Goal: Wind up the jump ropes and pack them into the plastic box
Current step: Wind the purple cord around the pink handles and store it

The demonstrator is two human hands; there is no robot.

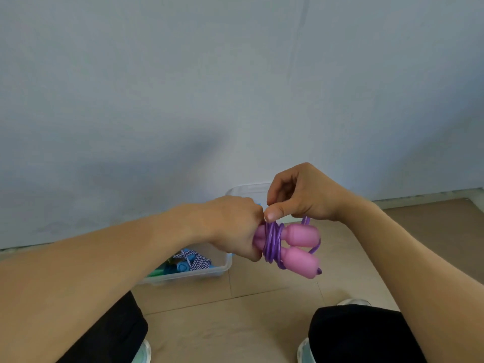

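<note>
My left hand [233, 226] grips the narrow ends of two pink jump-rope handles [301, 247], held side by side above the floor. A purple cord [272, 242] is wound in several turns around the handles' necks. My right hand [301, 197] pinches the cord between thumb and fingers right above the coil, and a short loop of cord hangs behind the handles at the right. The clear plastic box [222, 268] stands on the floor behind my hands, against the wall. In it lie a blue-handled rope with a blue-and-white braided cord [193, 260] and something green; most of the box is hidden by my arms.
A pale blue wall [209, 87] rises just behind the box. Beige floor tiles [235, 323] spread in front of it. My knees in black trousers [351, 334] and light shoes frame the bottom of the view.
</note>
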